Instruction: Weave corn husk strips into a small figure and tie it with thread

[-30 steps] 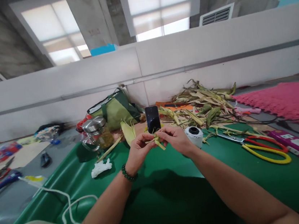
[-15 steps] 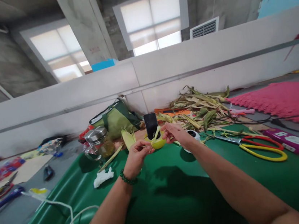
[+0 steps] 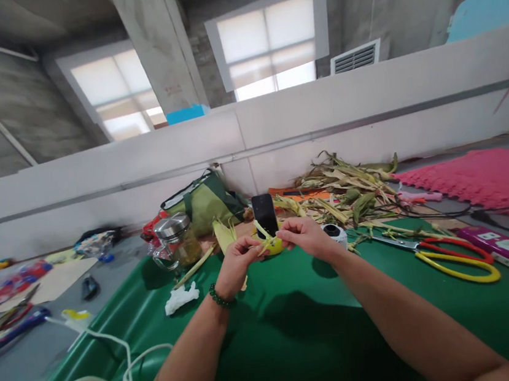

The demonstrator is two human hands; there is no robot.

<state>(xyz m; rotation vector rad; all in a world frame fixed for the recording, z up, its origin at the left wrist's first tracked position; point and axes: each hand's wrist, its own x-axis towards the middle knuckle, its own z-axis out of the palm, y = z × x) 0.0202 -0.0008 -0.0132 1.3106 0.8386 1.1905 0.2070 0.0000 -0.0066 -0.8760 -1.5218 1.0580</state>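
Between my two hands is a small piece of pale green corn husk (image 3: 266, 238), folded or knotted into thin strips. My left hand (image 3: 239, 260), with a green bead bracelet (image 3: 220, 296) at the wrist, pinches its left end. The right hand (image 3: 304, 236) pinches the other end between thumb and fingertips. Just behind the fingers a yellow round object (image 3: 276, 247), partly hidden, stands below an upright black phone (image 3: 264, 213). A larger corn husk (image 3: 225, 234) lies behind my left hand, and a white roll-like object (image 3: 335, 234) is beside my right wrist.
Scissors (image 3: 452, 256) with red and yellow handles lie at right near a purple box (image 3: 505, 246). Dried husks (image 3: 350, 182) are heaped at the back. A glass jar (image 3: 177, 240), crumpled tissue (image 3: 181, 297) and white cable (image 3: 121, 355) are on the left.
My hands have drawn closer together, the right one moving slightly lower, both still pinching the husk. The whole view has shifted a little.
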